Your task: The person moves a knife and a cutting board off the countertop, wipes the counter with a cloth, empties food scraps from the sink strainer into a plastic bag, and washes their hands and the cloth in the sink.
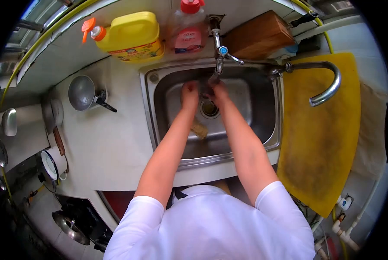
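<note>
Both hands are inside the steel sink (263, 125), beneath the tap (218, 54). My left hand (190, 89) is curled closed on the left side of the spout. My right hand (220, 92) is just to the right, its fingers bent inward. Between them is a small dark thing (206, 89), blurred and partly covered, whose kind I cannot make out. Just below the hands lies the drain (209, 109). A tan, sponge-like piece (199, 130) rests on the sink floor, partly behind my left forearm.
A yellow jug (135, 34) and a red-capped bottle (188, 32) stand behind the sink, beside a wooden knife block (259, 37). On the left counter sits a grey ladle-like pan (82, 93). At right are a yellow board (319, 143) and a curved faucet (332, 82).
</note>
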The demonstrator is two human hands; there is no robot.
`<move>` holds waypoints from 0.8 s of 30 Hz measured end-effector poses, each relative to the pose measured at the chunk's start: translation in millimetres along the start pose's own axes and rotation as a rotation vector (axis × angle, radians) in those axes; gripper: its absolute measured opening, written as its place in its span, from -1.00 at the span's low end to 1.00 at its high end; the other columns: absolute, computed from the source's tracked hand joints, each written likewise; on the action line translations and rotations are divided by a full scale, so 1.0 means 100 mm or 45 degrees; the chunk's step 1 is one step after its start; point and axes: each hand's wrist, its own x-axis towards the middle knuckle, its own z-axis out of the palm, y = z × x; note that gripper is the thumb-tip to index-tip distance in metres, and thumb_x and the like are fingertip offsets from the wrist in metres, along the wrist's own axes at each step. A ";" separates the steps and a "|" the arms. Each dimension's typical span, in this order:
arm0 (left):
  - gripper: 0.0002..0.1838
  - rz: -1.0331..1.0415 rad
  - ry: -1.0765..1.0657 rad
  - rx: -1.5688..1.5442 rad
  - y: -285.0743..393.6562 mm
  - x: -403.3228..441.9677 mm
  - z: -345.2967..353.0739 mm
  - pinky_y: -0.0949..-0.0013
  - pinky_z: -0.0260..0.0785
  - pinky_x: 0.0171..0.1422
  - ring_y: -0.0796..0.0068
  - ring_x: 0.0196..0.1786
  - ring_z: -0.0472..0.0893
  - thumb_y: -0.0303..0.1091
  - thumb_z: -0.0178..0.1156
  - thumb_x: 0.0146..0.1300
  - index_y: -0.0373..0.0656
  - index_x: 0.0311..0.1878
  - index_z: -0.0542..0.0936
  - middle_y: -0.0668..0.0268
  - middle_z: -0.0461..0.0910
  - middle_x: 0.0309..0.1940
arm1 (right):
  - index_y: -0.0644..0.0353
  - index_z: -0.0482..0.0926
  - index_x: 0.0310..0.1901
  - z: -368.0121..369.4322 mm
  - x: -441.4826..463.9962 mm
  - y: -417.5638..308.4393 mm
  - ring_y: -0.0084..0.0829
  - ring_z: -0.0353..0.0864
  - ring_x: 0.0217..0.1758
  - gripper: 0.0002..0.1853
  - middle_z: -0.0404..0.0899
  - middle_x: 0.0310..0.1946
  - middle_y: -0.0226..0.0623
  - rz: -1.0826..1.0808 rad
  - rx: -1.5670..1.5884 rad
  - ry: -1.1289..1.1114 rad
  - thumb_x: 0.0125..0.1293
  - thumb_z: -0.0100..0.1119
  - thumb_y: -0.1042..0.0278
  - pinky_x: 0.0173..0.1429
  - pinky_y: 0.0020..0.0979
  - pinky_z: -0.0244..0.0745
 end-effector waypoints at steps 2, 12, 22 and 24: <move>-0.77 0.471 -0.141 1.240 -0.11 -0.16 -0.30 0.05 0.32 0.10 0.19 0.13 0.45 -0.37 0.13 0.11 -0.13 -0.15 0.60 0.20 0.52 -0.07 | 0.01 0.44 -0.04 -0.20 0.29 0.18 -0.40 0.56 -0.24 -0.79 0.54 -0.16 -0.33 -0.293 -0.209 -0.018 0.30 0.05 0.27 -0.31 -0.34 0.48; -0.68 0.553 -1.244 2.330 -0.52 -0.60 -0.61 0.17 0.40 0.09 0.04 0.18 0.44 -0.28 0.06 0.17 -0.16 -0.03 0.58 0.13 0.48 0.07 | 0.21 0.48 -0.03 -0.87 0.46 0.47 -0.45 0.55 -0.28 -0.69 0.56 -0.24 -0.29 -0.359 -0.698 0.281 0.23 0.18 0.30 -0.26 -0.37 0.46; -0.86 0.876 -0.636 2.215 0.62 -0.64 -0.91 0.15 0.49 -0.24 0.11 -0.21 0.63 -0.53 0.11 -0.08 -0.19 -0.45 0.64 0.09 0.60 -0.25 | 0.13 0.48 0.09 -0.31 -0.06 0.44 0.01 0.49 0.06 -0.50 0.52 0.01 0.02 -0.379 -1.804 -0.079 0.03 0.21 0.33 0.09 -0.21 0.41; -0.82 1.197 -0.513 2.034 0.87 -0.59 -1.03 0.14 0.45 -0.21 0.15 -0.25 0.58 -0.53 0.17 -0.12 -0.08 -0.39 0.65 0.22 0.52 -0.40 | 0.07 0.48 0.11 -0.14 -0.21 0.50 -0.04 0.51 0.05 -0.49 0.53 0.00 -0.02 -0.806 -1.587 0.005 0.03 0.19 0.35 0.10 -0.21 0.41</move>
